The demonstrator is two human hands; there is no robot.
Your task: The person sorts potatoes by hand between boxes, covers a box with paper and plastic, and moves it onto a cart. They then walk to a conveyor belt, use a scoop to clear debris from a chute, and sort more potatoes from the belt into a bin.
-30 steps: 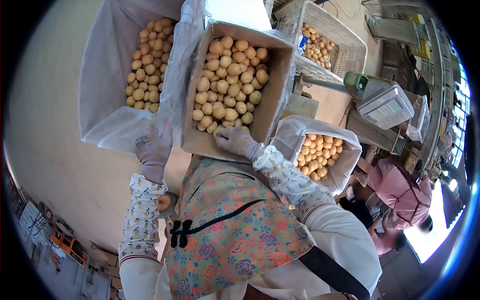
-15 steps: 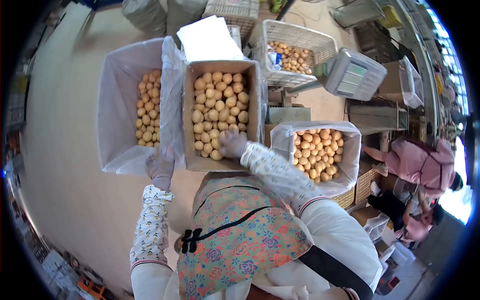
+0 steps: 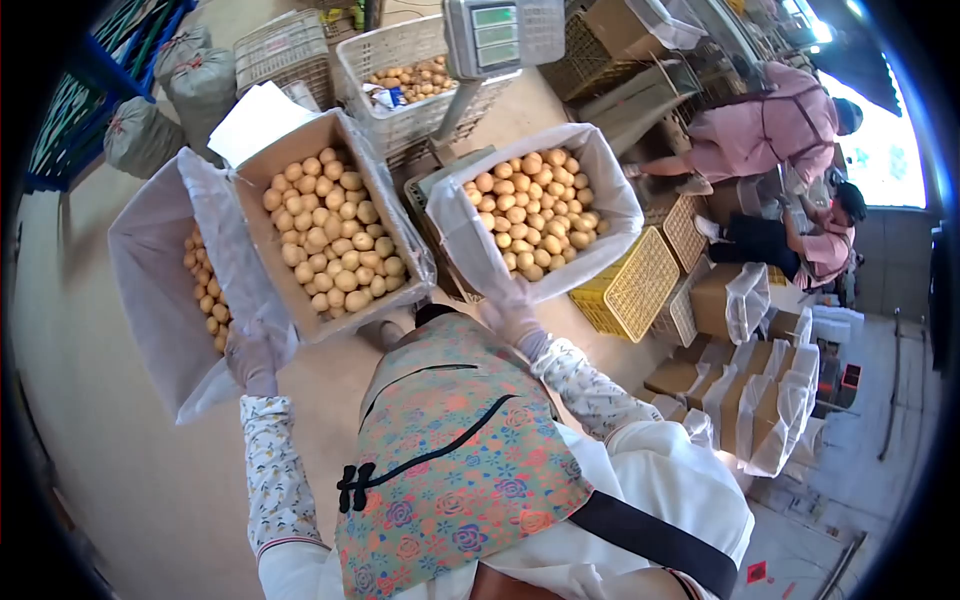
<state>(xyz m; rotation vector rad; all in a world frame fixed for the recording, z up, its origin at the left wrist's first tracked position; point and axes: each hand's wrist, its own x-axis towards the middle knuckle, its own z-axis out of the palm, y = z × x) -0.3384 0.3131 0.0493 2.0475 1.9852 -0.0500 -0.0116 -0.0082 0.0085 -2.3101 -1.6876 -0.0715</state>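
My gloved left hand (image 3: 252, 357) is closed on the near rim of a plastic-lined box (image 3: 150, 255) at the left. Round tan produce (image 3: 207, 292), resembling small potatoes, lies along that box's right side. My gloved right hand (image 3: 512, 314) grips the near edge of another lined box (image 3: 612, 187) at the right; its fingertips are partly hidden by the liner. Many round tan pieces (image 3: 535, 215) fill this box. Between my hands stands a cardboard box (image 3: 255, 185) holding more of the same produce (image 3: 330, 235), touched by neither hand.
Behind the boxes are a scale display (image 3: 495, 38) and a white crate (image 3: 425, 120) with more produce. Grey sacks (image 3: 145, 138) stand at the far left. Two people in pink (image 3: 745, 140) work at the right, near yellow crates (image 3: 632, 285) and lined cartons (image 3: 750, 400).
My right hand has left the middle box's produce and moved right to the right box's near edge. My left hand stays at the left box. The view has turned right.
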